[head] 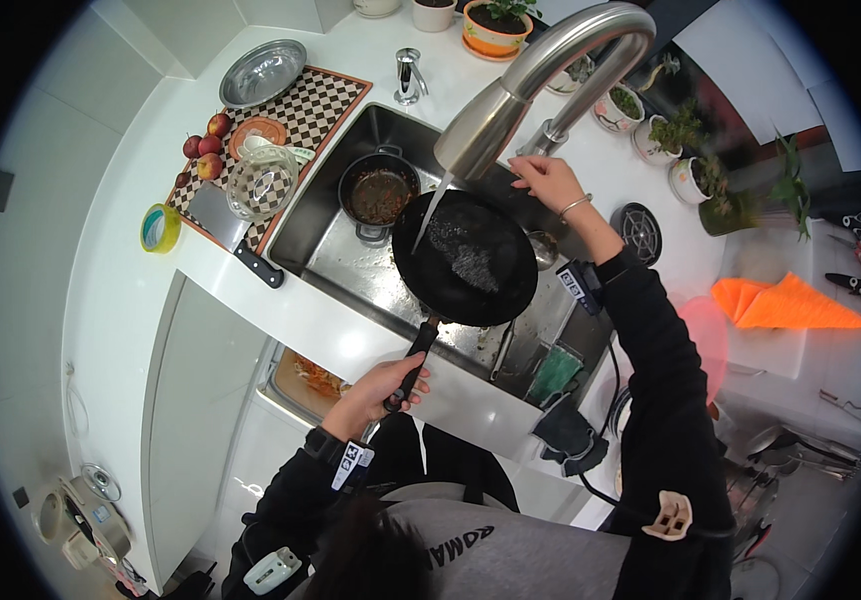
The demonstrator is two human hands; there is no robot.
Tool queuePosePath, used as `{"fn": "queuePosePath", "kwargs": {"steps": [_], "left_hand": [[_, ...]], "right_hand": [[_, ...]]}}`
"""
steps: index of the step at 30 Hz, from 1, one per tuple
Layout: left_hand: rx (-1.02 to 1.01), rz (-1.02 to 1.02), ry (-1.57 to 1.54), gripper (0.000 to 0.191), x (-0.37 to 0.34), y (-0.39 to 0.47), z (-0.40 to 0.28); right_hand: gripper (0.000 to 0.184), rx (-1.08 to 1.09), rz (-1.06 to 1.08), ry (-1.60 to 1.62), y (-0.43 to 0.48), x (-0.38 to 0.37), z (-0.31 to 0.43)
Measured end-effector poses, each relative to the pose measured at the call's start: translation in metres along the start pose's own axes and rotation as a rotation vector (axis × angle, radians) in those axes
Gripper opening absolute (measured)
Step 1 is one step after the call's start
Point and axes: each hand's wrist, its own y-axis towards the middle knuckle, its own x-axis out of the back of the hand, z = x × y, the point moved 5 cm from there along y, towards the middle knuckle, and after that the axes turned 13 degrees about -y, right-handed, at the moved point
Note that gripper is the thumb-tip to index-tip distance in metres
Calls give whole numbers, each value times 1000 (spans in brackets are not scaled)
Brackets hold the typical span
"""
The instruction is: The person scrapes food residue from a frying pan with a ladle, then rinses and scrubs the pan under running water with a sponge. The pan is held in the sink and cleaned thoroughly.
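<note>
My left hand (383,391) is wrapped around the black handle of a frying pan (501,229), which is tilted over the sink. Water runs from the steel faucet (468,142) onto the pan's dark inside, and foamy bubbles gather near its middle. My right hand (549,182) is beside the faucet's base, its fingers bent close together; whether they grip a lever there is hidden. Left of the pan, a small two-handled pot (378,196) stands in the sink (348,259) with reddish bits in brownish liquid. A metal ladle (543,250) shows partly behind the pan.
A cleaver (216,216) lies on the checkered mat (336,90), its handle over the counter, near a glass bowl (263,182) and several apples (209,166). Yellow tape (160,228) sits left. A green scouring pad (555,373) hangs at the sink's right front; potted plants (618,106) line the back.
</note>
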Motion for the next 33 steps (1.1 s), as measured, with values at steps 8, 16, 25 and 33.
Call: {"fn": "queuePosePath", "kwargs": {"steps": [8, 16, 25, 33], "left_hand": [[29, 68, -116, 38, 3, 9, 5], [13, 44, -112, 37, 1, 9, 3], [-1, -24, -54, 43, -3, 13, -3], [180, 8, -166, 44, -5, 16, 0]], "right_hand": [[40, -52, -8, 139, 12, 5, 1], [22, 235, -61, -28, -4, -33, -18], [44, 154, 684, -760, -40, -182, -126], [16, 247, 567, -764, 33, -185, -155]]}}
